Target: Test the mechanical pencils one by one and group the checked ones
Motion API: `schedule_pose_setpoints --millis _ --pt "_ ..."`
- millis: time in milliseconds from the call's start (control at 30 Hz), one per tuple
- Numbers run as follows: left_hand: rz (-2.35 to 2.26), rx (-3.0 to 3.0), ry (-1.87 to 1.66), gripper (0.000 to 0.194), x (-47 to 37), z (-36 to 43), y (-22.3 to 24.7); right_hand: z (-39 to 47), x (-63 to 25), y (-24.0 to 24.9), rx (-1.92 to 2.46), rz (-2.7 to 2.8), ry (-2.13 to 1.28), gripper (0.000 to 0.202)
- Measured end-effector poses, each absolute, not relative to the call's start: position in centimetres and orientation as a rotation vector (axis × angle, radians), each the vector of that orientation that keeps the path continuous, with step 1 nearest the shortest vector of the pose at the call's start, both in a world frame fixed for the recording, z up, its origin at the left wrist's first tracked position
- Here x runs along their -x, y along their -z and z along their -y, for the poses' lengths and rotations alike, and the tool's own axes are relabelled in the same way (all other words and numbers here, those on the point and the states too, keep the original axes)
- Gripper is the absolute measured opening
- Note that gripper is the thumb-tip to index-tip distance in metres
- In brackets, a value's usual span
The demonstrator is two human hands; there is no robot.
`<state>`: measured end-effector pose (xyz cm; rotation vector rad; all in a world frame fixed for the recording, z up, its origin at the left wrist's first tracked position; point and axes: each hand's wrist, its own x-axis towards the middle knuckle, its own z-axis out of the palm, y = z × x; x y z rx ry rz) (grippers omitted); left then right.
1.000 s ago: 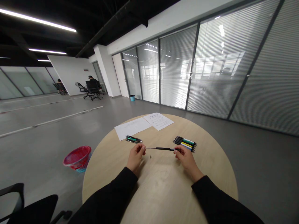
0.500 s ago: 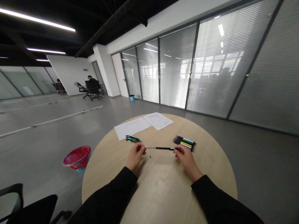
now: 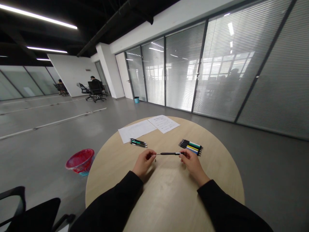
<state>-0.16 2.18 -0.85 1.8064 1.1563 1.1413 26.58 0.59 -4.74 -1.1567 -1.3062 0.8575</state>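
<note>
My right hand [image 3: 192, 161] pinches the rear of a dark pen barrel [image 3: 170, 153], held level above the table with its front end pointing left. My left hand [image 3: 145, 162] is closed on a thin pen refill [image 3: 158, 154], lined up with that front end; only a short length shows between fingers and barrel. A tiny piece [image 3: 155, 160] is just under my left fingertips, too small to make out. Beyond my right hand lies a row of pens [image 3: 191, 146] with green, white, yellow and blue parts. A smaller group of pens [image 3: 138, 142] rests past my left hand.
Two printed paper sheets [image 3: 137, 130] lie at the far side of the round wooden table [image 3: 166, 199]. On the floor to the left stands a red-lined basket [image 3: 80, 161]. A black chair [image 3: 36, 214] is at lower left. People sit in the background.
My left hand has moved right, closer to the barrel, and the exposed length of refill has become shorter. My right hand stays nearly still with the barrel.
</note>
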Motion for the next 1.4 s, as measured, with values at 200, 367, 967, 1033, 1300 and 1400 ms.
schedule_pose_setpoints --millis 200,367,967,1033,1300,1400 --pt "-1.216 -1.89 -1.101 0.017 -0.1 -1.6 0.0 -0.6 -26.5 4.9 1.16 1.327 -0.855 0.022" --pt "-1.229 -1.974 -1.096 0.016 0.0 -1.4 -0.1 -0.6 -26.6 5.0 1.165 1.34 -0.852 0.024" --pt "-1.397 -1.946 -1.325 0.014 3.1 -2.9 -1.0 -0.6 -27.9 4.4 1.245 1.18 -0.79 0.033" --pt "-1.405 -1.886 -1.349 0.015 3.1 -3.0 -0.9 -0.5 -27.6 4.6 1.286 1.237 -0.757 0.034" --pt "-1.33 -1.855 -1.26 0.017 1.3 -1.9 -0.1 0.7 -25.7 4.5 1.399 1.541 -0.589 0.029" --pt "-1.318 -1.865 -1.239 0.018 1.0 -1.8 0.3 1.2 -25.2 4.3 1.466 1.706 -0.493 0.028"
